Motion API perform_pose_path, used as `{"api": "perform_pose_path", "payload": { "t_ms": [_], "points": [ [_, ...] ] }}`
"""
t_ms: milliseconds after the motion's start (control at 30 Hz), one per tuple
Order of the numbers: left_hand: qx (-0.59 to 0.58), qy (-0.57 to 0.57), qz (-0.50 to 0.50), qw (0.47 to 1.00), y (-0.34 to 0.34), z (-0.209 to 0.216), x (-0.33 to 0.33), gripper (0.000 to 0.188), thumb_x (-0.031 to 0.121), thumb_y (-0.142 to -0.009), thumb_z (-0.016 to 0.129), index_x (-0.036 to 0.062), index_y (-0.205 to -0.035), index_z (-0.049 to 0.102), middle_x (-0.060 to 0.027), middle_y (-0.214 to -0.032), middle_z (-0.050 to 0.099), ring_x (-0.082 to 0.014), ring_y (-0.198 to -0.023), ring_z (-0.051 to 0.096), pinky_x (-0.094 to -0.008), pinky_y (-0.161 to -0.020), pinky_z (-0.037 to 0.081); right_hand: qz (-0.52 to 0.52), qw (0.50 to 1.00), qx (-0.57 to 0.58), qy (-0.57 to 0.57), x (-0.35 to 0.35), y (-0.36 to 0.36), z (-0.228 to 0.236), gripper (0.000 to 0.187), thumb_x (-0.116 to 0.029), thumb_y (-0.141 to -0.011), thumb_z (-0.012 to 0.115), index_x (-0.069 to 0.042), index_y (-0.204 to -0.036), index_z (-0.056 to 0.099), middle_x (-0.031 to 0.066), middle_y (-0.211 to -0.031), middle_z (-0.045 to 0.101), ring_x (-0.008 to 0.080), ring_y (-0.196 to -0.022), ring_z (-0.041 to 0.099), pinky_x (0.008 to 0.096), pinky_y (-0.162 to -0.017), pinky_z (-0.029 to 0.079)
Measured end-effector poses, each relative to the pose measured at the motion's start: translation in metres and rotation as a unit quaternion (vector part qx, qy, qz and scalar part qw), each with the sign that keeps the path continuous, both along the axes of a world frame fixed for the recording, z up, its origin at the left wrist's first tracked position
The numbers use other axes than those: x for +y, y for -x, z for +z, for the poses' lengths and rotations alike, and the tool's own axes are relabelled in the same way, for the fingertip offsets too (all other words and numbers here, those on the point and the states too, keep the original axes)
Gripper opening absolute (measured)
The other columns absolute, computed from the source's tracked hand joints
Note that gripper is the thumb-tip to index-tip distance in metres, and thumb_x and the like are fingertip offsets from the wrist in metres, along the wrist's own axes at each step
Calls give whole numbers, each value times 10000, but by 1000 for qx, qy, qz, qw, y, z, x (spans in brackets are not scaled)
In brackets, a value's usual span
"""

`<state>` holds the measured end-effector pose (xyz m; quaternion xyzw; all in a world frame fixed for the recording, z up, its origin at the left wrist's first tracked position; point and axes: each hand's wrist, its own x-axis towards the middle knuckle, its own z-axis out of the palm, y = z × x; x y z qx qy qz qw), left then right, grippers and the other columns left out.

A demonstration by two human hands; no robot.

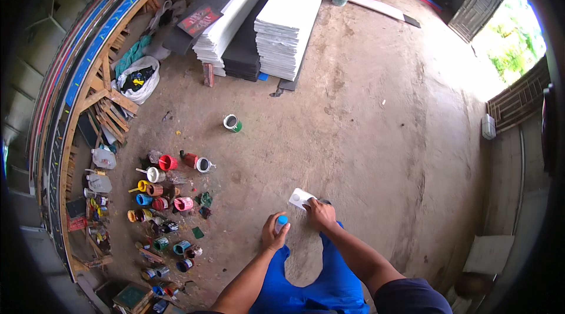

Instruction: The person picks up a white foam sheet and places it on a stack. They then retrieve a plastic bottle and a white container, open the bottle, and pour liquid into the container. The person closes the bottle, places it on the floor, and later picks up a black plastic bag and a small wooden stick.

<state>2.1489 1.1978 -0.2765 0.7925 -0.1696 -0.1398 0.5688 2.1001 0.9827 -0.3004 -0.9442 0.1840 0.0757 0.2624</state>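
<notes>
The left hand [272, 233] has its grip closed around one small bottle with a light blue cap [281, 223]; the fingers wrap the body, so only the cap and a little of the neck are seen above them. The right hand [321, 214] lies just to the right of that grip, with the fingers bent and pressed down on one small white rectangular card [301, 198], which lies flat on the bare concrete floor [365, 137]. Whether the right grip pinches the card or only pushes on it, I cannot tell. The two hands are near each other but do not touch, and nothing stands between them.

Below both grips are the person's knees in bright blue trousers [321, 284].

Well to the left of the left grip stands a loose group of many small paint cans and cups [165, 196] in red, yellow, blue, pink and green; they are too many and too small for an exact count. One single green can with white inside [232, 123] stands apart, further from the hands. Far beyond it are four stacks of flat sheets [259, 14], two white and two black. A wooden rack [88, 90] runs along the left wall.
</notes>
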Motion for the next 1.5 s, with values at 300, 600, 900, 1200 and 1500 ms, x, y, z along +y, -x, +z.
{"api": "perform_pose_path", "payload": {
  "t_ms": [300, 600, 900, 1200, 1500],
  "points": [
    [-84, -69, 90, 990, -59, -184, -65, 332, 272, -928, 781, 30, -1130, 679, -183, -1053, 700, -387, -947, 690, -452, -818, 551, 137, 990, -15, 7, -86, -123, -189, 330, -403, -1037, 605, -90, -1126, 658, 178, -1001, 761, 390, -874, 749, 498, -714, 609],
    [-47, -51, 97, 993, -101, -394, -67, 417, 301, -840, 879, 18, -1061, 670, -109, -941, 695, -244, -845, 687, -377, -778, 549, 193, 980, -36, 18, -122, -216, -378, 308, -359, -1023, 635, -56, -1052, 679, 181, -962, 760, 395, -888, 745, 494, -751, 596],
    [33, -72, 70, 994, -141, -508, -65, 552, 423, -779, 925, 15, -1051, 673, -103, -895, 730, -216, -816, 715, -364, -768, 570, 245, 968, -47, -16, -154, -250, -431, 336, -375, -1033, 612, -74, -1181, 638, 200, -1042, 753, 415, -984, 730, 516, -816, 575],
    [-38, -107, -34, 993, -187, -479, -84, 516, 414, -778, 927, 37, -1006, 657, -60, -892, 704, -140, -829, 667, -340, -780, 547, 322, 943, -11, 80, -152, -243, -405, 407, -477, -1019, 608, -150, -1259, 644, 159, -986, 769, 367, -947, 756, 490, -809, 596],
    [-142, -59, 20, 988, -168, -470, -119, 522, 363, -775, 915, 16, -1085, 679, -166, -996, 751, -331, -917, 753, -418, -802, 588, 281, 940, -173, 83, -119, -220, -360, 557, -639, -990, 581, -100, -1053, 709, 133, -853, 749, 349, -768, 760, 464, -664, 603]
  ]
}}
